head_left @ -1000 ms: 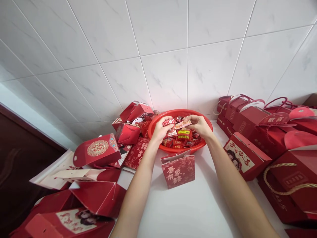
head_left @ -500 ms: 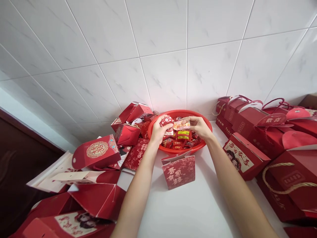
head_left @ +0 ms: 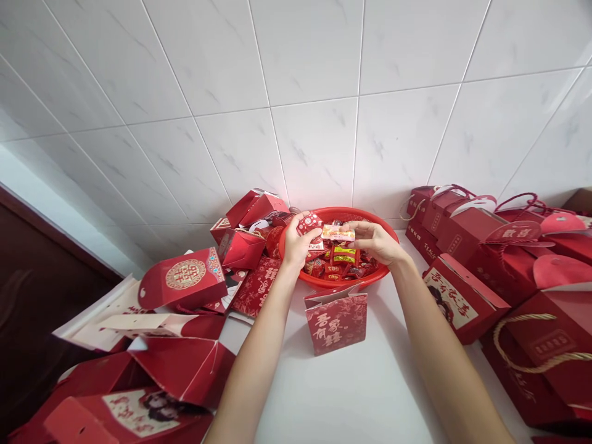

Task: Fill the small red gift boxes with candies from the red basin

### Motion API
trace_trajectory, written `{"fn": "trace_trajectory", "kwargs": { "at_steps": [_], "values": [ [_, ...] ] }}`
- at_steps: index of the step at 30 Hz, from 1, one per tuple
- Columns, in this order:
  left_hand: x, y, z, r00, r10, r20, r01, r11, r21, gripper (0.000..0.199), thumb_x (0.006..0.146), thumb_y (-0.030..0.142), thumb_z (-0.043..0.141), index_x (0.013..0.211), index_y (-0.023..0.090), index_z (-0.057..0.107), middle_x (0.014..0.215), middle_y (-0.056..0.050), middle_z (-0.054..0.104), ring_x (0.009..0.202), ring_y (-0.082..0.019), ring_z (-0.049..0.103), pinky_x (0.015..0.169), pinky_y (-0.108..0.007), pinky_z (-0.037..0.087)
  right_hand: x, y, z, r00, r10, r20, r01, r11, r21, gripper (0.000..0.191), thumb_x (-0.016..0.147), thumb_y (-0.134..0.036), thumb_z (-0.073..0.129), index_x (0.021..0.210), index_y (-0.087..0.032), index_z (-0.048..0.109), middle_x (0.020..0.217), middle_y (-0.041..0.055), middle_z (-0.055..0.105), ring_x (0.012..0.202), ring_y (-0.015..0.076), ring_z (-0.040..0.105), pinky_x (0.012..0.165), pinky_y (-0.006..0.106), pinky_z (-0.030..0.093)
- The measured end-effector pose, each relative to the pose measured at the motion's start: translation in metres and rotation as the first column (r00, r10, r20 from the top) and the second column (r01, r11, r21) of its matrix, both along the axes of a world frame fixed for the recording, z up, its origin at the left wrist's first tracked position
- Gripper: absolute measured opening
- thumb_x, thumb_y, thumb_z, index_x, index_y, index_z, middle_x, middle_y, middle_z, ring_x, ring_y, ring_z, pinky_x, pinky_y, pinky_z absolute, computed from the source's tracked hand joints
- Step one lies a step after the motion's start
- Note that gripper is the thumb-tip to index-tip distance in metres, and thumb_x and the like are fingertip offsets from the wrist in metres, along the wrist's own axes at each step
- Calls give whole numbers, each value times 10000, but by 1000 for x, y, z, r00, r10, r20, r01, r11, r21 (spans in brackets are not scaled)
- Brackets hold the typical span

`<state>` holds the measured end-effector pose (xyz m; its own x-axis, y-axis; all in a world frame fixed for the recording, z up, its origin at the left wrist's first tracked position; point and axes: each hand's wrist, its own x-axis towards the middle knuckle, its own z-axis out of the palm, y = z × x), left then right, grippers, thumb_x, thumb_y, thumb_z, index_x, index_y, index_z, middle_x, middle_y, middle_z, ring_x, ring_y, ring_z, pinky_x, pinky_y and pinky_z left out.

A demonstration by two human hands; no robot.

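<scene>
Small packet now level between the two hands

My feed shows the left hand (head_left: pixel 296 245) with fingers and thumb clamped on a red wrapped packet with white dots (head_left: pixel 309 223). Right hand (head_left: pixel 377 240): fingers and thumb closed on the right end of a small flat pink-and-yellow packet (head_left: pixel 335 232), whose other end reaches the left thumb. Both packets are over a round red plastic basket (head_left: pixel 367 215) of wrapped sweets, mostly red.

Change noted: a second ago I had the pink-and-yellow packet slanting, right end up; now it lies level, printed face turned more to me. Left-hand grip unchanged. A red patterned paper bag (head_left: pixel 337 324) stands upright where it stood, near side of the basket, on the white tabletop (head_left: pixel 319 394). Red card boxes (head_left: pixel 476 237) crowd both sides.
</scene>
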<state>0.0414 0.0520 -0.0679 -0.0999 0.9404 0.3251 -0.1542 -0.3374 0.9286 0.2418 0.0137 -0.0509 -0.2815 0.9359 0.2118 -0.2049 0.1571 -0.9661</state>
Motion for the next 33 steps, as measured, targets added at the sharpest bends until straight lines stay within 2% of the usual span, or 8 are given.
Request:
{"fn": "trace_trajectory", "kwargs": {
  "at_steps": [5, 10, 14, 18, 23, 25, 28, 33],
  "values": [
    [0, 0, 1, 1000, -18, 10, 18, 1000, -20, 585, 586, 247, 785, 1143, 216, 610, 1036, -27, 716, 978, -226, 690, 807, -301, 562, 2, -3, 2, 1000, 23, 7, -23, 1000, -22, 387, 553, -226, 861, 930, -192, 778, 1123, 58, 719, 1009, 216, 670, 845, 308, 558],
    [1, -1, 0, 999, -40, 22, 40, 999, 3, 575, 570, 242, 797, 1112, 205, 610, 1037, -32, 721, 991, -228, 692, 845, -318, 562, 4, 1, -1, 1000, 17, 11, -15, 991, -136, 371, 525, -262, 900, 873, -183, 796, 1023, 76, 753, 906, 224, 700, 770, 314, 589],
    [1, 2, -2, 999, -14, -37, 16, 999, 47, 499, 627, 230, 757, 1106, 205, 617, 1105, -52, 720, 1027, -246, 694, 884, -361, 562, 5, 6, -6, 993, -109, -52, 100, 985, -144, 309, 501, -202, 897, 783, -168, 776, 942, 67, 752, 830, 195, 708, 793, 314, 595],
    [-2, 15, 4, 981, 95, -170, -69, 986, 153, 407, 657, 141, 708, 1055, 202, 651, 1122, -47, 726, 1075, -247, 684, 977, -380, 531, 6, 10, -10, 962, -241, -132, 215, 960, -181, 276, 485, -127, 850, 732, -173, 735, 812, 40, 727, 721, 183, 703, 744, 332, 616],
    [-2, 39, 20, 952, 196, -235, -161, 974, 160, 397, 615, 35, 664, 982, 186, 671, 1091, -45, 743, 1062, -226, 687, 1007, -355, 511, 6, 13, -12, 935, -322, -150, 295, 939, -176, 422, 481, -69, 779, 886, -183, 740, 800, 14, 705, 657, 159, 679, 634, 297, 612],
    [-1, 43, 23, 970, 160, -183, -147, 986, 81, 362, 648, 89, 700, 997, 180, 666, 1093, -56, 745, 1060, -223, 692, 978, -347, 524, 6, 14, -12, 922, -352, -164, 323, 930, -176, 489, 470, -45, 755, 937, -189, 735, 847, 13, 715, 685, 160, 678, 607, 280, 605],
    [-1, 40, 23, 998, -21, -65, 17, 997, -70, 280, 773, 243, 694, 1041, 169, 654, 1050, -77, 756, 1007, -216, 722, 892, -323, 551, 5, 14, -12, 916, -365, -166, 334, 924, -187, 494, 450, -31, 728, 923, -176, 732, 863, 20, 728, 705, 176, 681, 568, 266, 592],
    [-1, 28, 17, 960, -274, -60, 264, 955, -136, 386, 848, 285, 685, 1214, 179, 621, 1099, -87, 748, 913, -201, 748, 878, -330, 567, 3, 12, -10, 939, -327, -108, 304, 934, -186, 300, 489, -64, 714, 781, -129, 713, 774, 31, 720, 643, 161, 674, 532, 230, 562]
  ]
}}
